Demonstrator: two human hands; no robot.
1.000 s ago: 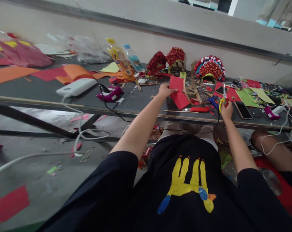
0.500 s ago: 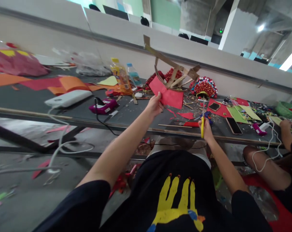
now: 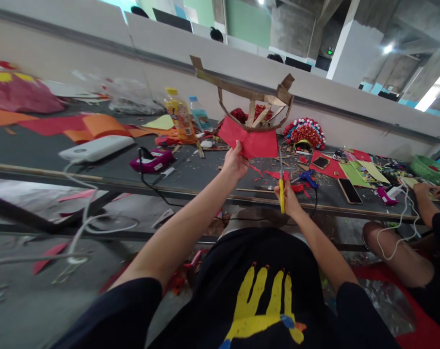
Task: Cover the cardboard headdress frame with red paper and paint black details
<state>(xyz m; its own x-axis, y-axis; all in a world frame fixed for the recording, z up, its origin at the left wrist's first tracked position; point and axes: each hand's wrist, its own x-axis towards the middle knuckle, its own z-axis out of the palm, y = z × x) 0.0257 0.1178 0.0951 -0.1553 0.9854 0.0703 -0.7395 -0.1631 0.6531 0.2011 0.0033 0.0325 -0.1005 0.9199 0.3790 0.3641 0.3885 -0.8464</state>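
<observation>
My left hand (image 3: 237,162) pinches the lower edge of a red sheet (image 3: 258,143), which is joined to or held against a curved cardboard frame (image 3: 237,90) raised above the table. My right hand (image 3: 288,196) is closed round the yellow handles of a pair of scissors (image 3: 282,194). The blades point up and lie close to the sheet's right edge. Behind the right hand a blue glue gun (image 3: 308,179) lies on the table among red scraps. A red headpiece with white and blue beads (image 3: 304,134) stands farther back.
Two bottles, orange (image 3: 181,118) and clear (image 3: 201,115), stand left of the frame. Nearer are a purple socket block (image 3: 152,161) and a white power bank (image 3: 97,148). A phone (image 3: 350,191) lies at right, near another person's hands (image 3: 423,190). Cables hang over the table edge (image 3: 190,198).
My right hand has brought the scissors left, up to the sheet's right edge. The cardboard frame has turned and shifted left, and the red sheet is more level. The glue gun is now uncovered.
</observation>
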